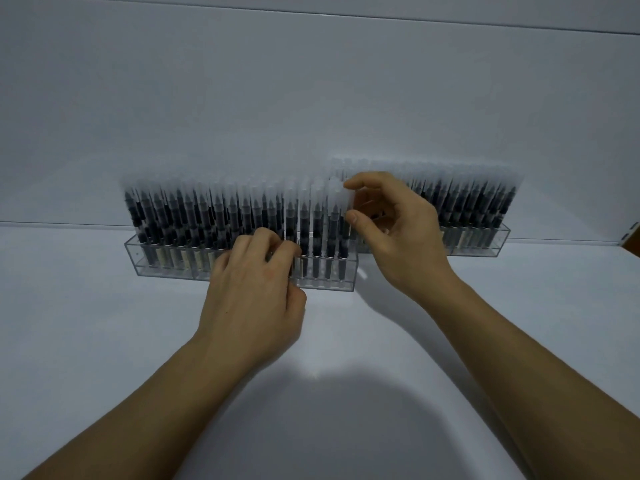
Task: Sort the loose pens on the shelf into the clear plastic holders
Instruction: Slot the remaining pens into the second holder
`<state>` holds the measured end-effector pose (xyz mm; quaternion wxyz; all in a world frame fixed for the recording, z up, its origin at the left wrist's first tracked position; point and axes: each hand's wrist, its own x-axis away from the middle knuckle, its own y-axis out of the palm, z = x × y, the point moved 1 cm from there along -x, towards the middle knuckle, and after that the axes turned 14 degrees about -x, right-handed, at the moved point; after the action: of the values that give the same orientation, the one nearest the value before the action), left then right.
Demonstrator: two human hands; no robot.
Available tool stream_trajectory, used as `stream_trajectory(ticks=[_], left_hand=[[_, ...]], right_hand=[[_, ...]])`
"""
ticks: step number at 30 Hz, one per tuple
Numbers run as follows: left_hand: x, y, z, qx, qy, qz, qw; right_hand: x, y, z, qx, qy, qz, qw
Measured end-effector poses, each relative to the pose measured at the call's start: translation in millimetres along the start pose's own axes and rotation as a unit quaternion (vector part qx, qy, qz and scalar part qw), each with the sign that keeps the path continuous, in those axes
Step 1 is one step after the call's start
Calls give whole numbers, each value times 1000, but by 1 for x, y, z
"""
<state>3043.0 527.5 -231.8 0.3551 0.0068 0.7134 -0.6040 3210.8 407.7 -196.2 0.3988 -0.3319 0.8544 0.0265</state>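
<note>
Pens [214, 216] sit packed upright in 2 clear holders [166, 271] mid-frame on the shelf [104, 341]. The right hand [398, 237] fingers [358, 216] pinch 1 pen [336, 202] by its frosted cap, left hand [252, 299] fingers curl round front-row barrels. Any sideways tug probably topples neighbours, imo.

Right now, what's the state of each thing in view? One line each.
near holder: stands on the shelf, packed with upright capped pens.
far holder: further back, also filled with upright pens.
pen: upright at the near holder's right end, frosted cap pinched.
right hand: thumb and forefinger pinch that pen's cap.
left hand: fingers curled at the near holder's pens, grip hidden.
</note>
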Motion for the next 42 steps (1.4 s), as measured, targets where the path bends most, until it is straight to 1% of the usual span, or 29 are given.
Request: stream_trajectory(ticks=[8,18,23,30,36,42], left_hand=[[-2,4,-8,5,-24,-4,1000],[-8,9,-27,-5,-85,0,996],[-12,19,-38,26,-41,-36,998],[-29,31,-40,37,-15,-26,999],[-43,36,-46,19,13,-31,999],[-51,42,-50,23,18,-28,999]], right_hand=[[5,2,0,37,-3,-11,999],[10,0,2,29,55,-21,998],[12,3,3,35,72,-47,996],[15,7,3,53,80,-79,992],[16,9,4,57,77,-97,991],[17,9,9,65,82,-107,989]])
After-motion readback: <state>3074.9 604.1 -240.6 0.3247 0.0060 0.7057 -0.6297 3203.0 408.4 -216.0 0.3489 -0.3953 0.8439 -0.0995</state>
